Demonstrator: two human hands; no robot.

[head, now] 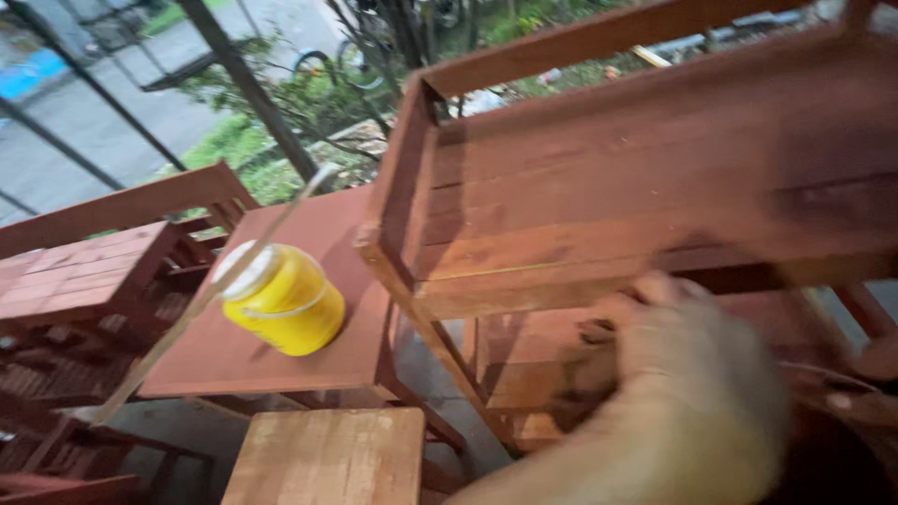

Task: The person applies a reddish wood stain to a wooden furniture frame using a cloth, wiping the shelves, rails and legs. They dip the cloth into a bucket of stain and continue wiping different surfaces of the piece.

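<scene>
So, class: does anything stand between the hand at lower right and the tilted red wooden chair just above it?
Nothing visible does. The hand is blurred, right under the chair seat's front edge, with no object between them; I cannot tell whether they touch. The yellow can sits apart on a stool to the left.

One package is visible: a round yellow container with a pale top, tilted, standing on a reddish wooden table at about nine o'clock. No label, sign or screen can be made out.
</scene>
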